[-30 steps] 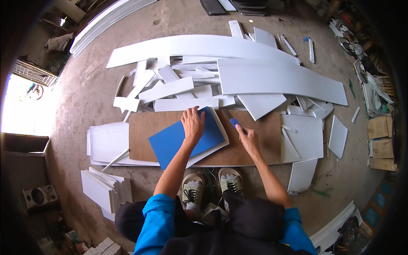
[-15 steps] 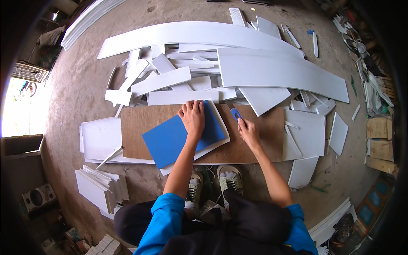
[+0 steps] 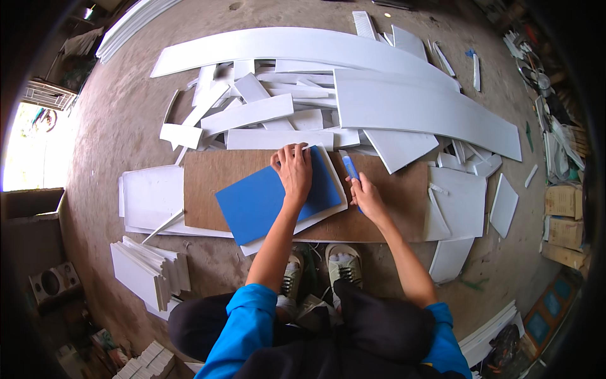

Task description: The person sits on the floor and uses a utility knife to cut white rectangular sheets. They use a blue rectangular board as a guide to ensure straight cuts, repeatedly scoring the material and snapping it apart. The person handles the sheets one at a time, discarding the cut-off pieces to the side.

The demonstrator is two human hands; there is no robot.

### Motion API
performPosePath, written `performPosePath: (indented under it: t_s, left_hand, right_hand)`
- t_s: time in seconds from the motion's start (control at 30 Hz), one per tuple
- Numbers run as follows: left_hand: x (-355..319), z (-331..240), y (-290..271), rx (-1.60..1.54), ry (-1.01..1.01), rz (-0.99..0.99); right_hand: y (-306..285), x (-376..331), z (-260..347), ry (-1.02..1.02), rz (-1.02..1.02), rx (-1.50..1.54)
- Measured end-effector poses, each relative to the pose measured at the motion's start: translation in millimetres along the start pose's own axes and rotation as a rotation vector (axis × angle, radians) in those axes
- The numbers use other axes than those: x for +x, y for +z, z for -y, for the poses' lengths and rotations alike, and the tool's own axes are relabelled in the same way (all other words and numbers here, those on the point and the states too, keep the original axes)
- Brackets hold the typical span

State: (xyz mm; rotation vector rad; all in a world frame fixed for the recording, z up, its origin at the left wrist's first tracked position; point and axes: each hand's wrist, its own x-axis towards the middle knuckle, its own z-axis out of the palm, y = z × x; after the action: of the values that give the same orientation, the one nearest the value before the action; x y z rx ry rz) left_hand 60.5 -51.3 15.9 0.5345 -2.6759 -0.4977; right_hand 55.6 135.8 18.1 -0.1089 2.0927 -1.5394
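Presses the left hand (image 3: 294, 174), with fingers bent and slightly apart, onto the blue panel (image 3: 252, 203) (long axis from near left to far right), atop a white sheet (image 3: 334, 178) on the brown board (image 3: 398, 196). Grips a blue cutter (image 3: 350, 167) in the right hand (image 3: 368, 196), just right of the panel's short edge

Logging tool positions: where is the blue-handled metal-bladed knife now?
In the head view, the blue-handled knife is in the right hand, over the brown wooden board, right of the blue rectangular sheet.
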Motion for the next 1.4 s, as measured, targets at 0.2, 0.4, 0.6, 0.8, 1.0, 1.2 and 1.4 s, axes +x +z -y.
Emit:
performPosePath:
  t_s: [0.2,0.4,0.6,0.8,1.0,1.2,1.4]
  left_hand:
    - [-11,-19,-13,0.019,0.022,-0.035]
    - [-19,-11,10,0.032,0.028,-0.018]
    - [-12,-17,10,0.063,-0.018,0.016]
    - [-10,-15,11,0.059,-0.027,-0.027]
    - [-11,-17,11,0.069,-0.044,0.012]
    - [-11,-15,15,0.085,-0.044,-0.017]
    - [-14,-20,15,0.114,-0.059,-0.045]
  right_hand:
    - [17,21,30,-0.211,-0.085,-0.685]
    - [33,35,47,-0.237,-0.026,-0.867]
    - [34,42,40,-0.282,-0.031,-0.828]
    - [38,52,43,-0.296,0.005,-0.836]
    - [35,64,47,-0.243,0.086,-0.88]
    - [31,61,64,0.086,0.255,-0.707]
    - [3,-48,25,0.086,0.259,-0.758]
